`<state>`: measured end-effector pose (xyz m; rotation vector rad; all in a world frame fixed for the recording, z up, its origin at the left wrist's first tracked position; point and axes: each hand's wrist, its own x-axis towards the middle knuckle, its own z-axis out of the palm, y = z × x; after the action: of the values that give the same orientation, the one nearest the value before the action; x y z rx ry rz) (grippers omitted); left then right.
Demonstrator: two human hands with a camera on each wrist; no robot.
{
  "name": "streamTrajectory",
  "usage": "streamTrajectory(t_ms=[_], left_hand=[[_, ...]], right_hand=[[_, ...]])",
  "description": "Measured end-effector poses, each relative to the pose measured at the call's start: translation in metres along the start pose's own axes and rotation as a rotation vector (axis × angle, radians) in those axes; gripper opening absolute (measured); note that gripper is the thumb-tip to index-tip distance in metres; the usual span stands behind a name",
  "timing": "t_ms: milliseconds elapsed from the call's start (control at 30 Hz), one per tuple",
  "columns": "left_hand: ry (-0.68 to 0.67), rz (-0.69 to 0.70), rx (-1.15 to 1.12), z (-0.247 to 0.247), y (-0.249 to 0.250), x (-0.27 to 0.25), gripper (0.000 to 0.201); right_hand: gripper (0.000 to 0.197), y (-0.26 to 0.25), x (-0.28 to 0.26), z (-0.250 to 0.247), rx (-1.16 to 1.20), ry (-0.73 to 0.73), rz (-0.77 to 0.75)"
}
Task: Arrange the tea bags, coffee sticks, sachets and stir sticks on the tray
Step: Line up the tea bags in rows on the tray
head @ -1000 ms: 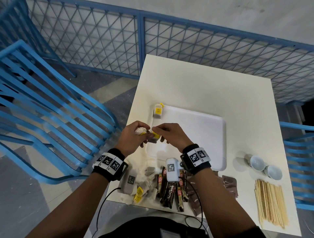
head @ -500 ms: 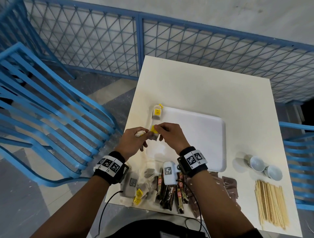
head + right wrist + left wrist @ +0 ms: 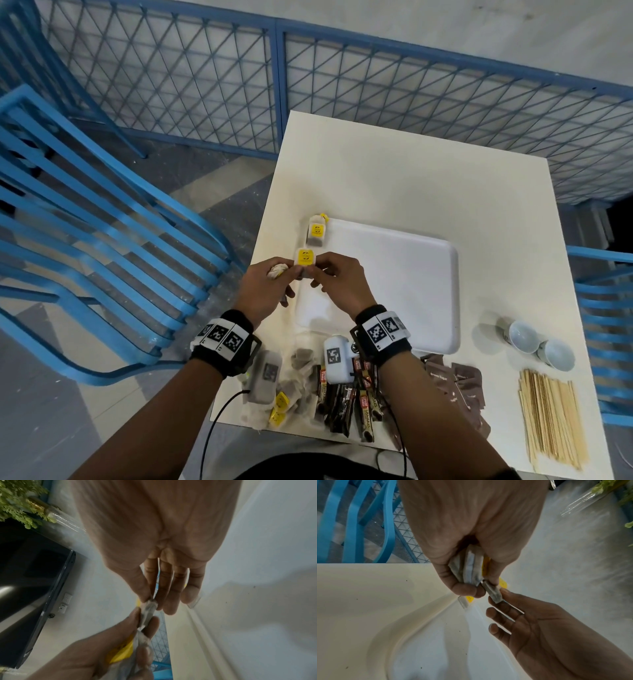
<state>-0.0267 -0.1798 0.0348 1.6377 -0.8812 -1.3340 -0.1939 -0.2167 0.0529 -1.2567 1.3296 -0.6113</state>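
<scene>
Both hands meet over the tray's left edge. The left hand is curled around a bunch of tea bags, mostly hidden in the fist. The right hand pinches 1 tea bag by thumb and forefinger, other fingers loose. Another bag lies at the tray's far-left corner. The near bench pile is partly hidden by the wrists.
</scene>
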Motion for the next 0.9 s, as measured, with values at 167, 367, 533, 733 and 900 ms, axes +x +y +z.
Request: streamTrajectory(t_ms=[167,367,533,733,900], left_hand=[[0.004,0.004,0.024,-0.002,0.001,0.011,0.007],[-0.015,-0.112,0.004,-0.001,0.000,0.020,0.008],[-0.037,-0.199,-0.028,-0.012,-0.006,0.017,0.014],[-0.063,-0.194,-0.014,-0.022,-0.009,0.013,0.012],[-0.061,-0.203,-0.025,-0.026,-0.011,0.012,0.011]], right_hand=[[0.011,0.002,0.013,0.001,-0.015,0.023,0.016],[0.012,0.018,0.042,0.003,-0.024,0.180,0.055],[0.013,0.033,0.072,0.008,-0.146,0.276,0.128],[0.021,0.044,0.089,0.018,-0.262,0.323,0.136],[0.012,0.050,0.092,0.023,-0.210,0.390,0.168]])
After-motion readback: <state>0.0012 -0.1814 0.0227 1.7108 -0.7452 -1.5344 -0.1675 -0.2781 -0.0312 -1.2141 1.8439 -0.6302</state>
